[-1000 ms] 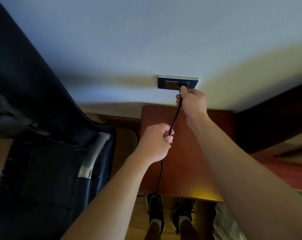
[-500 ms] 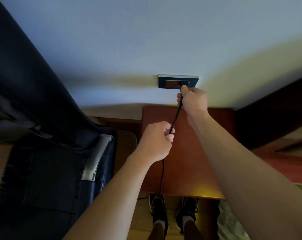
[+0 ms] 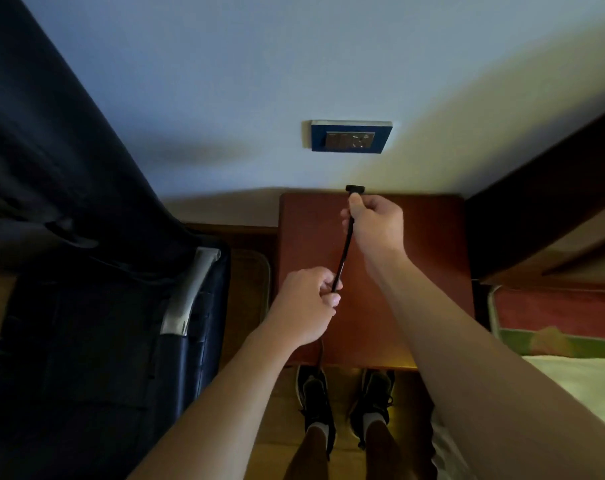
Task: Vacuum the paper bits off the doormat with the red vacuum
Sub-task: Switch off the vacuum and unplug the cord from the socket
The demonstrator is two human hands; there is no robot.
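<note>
Plug (image 3: 355, 189) sat in wall socket (image 3: 351, 136) 0.5 s ago; now it is out, below it. Right grip (image 3: 377, 225) pinches cord (image 3: 344, 252) just under plug, left grip (image 3: 306, 304) holds cord lower. No vacuum or doormat in view; prob. vacuuming is finished.

Arms extended forward, left grip (image 3: 306, 303) and farther right grip (image 3: 375, 225) both pinch the cord (image 3: 344, 251).

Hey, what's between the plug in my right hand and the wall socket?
Only bare wall, in the head view; the plug is apart from the wall socket, below it.
</note>
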